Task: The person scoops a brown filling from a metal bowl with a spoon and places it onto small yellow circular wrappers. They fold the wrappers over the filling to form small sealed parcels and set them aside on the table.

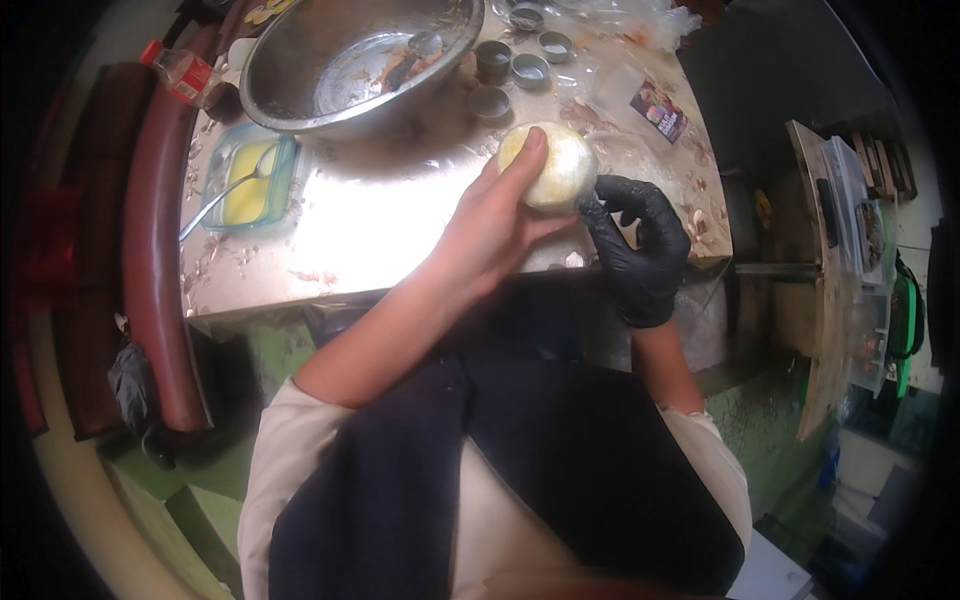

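Observation:
Over the table's near edge, my bare left hand [490, 215] grips a round, pale yellow-white thing [562, 172] with a smooth, slightly shiny face; its kind I cannot make out. The thumb presses on the face while the other fingers sit behind it. My right hand [640, 240], in a black glove, touches the lower right rim of the round thing. Its thumb and forefinger are pinched together there, and what lies between them is too small to tell.
A large metal bowl [262, 98] holds remains of a pinkish mixture and a spoon. Left of me stands a container [282, 185] of yellow liquid with a spoon, near a red-capped bottle [187, 75]. Several small round tins [530, 70], clear plastic and a dark packet [658, 110] lie beyond my hands.

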`<state>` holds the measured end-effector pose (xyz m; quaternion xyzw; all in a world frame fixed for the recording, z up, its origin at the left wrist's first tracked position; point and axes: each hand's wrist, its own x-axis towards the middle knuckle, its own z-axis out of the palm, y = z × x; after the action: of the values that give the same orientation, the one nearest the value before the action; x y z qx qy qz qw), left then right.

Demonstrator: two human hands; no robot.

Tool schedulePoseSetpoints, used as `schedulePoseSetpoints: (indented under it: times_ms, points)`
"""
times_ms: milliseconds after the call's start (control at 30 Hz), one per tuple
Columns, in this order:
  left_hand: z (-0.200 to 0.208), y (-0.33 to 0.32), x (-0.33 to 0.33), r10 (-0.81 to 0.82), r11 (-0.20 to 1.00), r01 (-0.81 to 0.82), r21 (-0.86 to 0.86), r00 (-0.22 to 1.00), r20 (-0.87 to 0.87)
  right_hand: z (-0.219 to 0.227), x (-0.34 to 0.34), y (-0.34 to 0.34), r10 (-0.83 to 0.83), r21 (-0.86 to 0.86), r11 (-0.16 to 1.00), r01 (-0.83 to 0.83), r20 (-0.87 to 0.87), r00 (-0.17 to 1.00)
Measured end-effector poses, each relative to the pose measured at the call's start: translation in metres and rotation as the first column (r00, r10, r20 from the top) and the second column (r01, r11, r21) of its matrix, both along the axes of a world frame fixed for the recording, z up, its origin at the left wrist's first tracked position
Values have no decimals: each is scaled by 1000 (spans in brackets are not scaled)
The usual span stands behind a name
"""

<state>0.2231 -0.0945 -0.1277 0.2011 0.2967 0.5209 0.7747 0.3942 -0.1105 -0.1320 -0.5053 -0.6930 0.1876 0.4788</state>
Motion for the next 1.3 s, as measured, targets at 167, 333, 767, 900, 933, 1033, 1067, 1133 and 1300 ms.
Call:
schedulePoseSetpoints:
  times_ms: [167, 333, 767, 900, 933, 1033, 1067, 1133, 1300]
  points:
    - [-4, -12, -12, 7, 985, 9, 173, 996, -89, -4, -7, -7, 76, -44, 995, -84, -171, 982]
    - [-12, -18, -31, 21, 982, -12, 188, 999, -45, 12, 2, -1, 332, -223, 870, -439, -392, 858]
    - [-25, -36, -41, 196, 849, -18, 528, 939, -282, 18, 10, 23, 95, -18, 322, -946, -994, 52]
    - [-19, -42, -47, 541, 618, 137, 774, 641, -545, 21, 15, 27, -54, 27, 295, -955, -998, -45]
    - [-17, -43, -50, 542, 600, 183, 779, 624, -563, 24, 14, 29, -67, 53, 307, -950, -995, -78]
    - [-14, -48, -57, 504, 617, 275, 737, 581, -639, 39, 10, 30, 175, -136, 630, -765, -934, 311]
    - [-13, -48, -59, 481, 637, 267, 723, 596, -644, 46, 9, 29, 223, -177, 752, -635, -838, 499]
    - [-13, -49, -60, 445, 679, 260, 687, 599, -666, 59, 9, 27, 213, -240, 893, -381, -521, 827]
    - [-11, -43, -60, 471, 623, 380, 684, 515, -716, 66, 8, 18, 540, -50, 833, -551, 295, 789]
